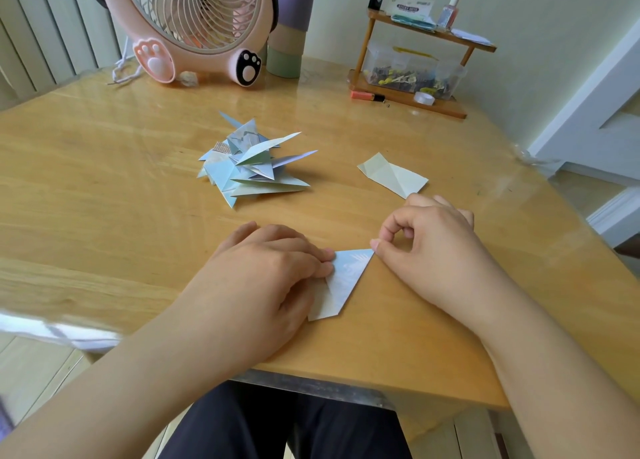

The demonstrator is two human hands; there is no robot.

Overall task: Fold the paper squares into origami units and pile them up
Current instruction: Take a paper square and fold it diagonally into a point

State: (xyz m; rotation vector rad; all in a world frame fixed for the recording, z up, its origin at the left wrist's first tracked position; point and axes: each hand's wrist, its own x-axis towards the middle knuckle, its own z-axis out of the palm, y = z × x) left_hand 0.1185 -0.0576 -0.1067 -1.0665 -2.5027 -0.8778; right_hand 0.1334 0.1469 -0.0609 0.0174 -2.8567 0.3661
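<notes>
A light blue patterned paper (pixel 341 282), partly folded with a pointed top corner, lies on the wooden table (pixel 104 199) near its front edge. My left hand (pixel 266 271) lies over the paper's left part, fingertips pressing it flat. My right hand (pixel 429 240) has its fingers curled, and its thumb tip touches the paper's top right point. A pile of folded blue origami units (pixel 251 162) sits further back in the middle of the table. A pale green, partly folded paper (pixel 393 174) lies to the right, just beyond my right hand.
A pink fan (pixel 194 26) with paw feet stands at the back left, next to a purple and green cylinder (pixel 289 26). At the back right is a small wooden shelf (pixel 415 78) holding a clear box, tape, a bottle and an orange marker.
</notes>
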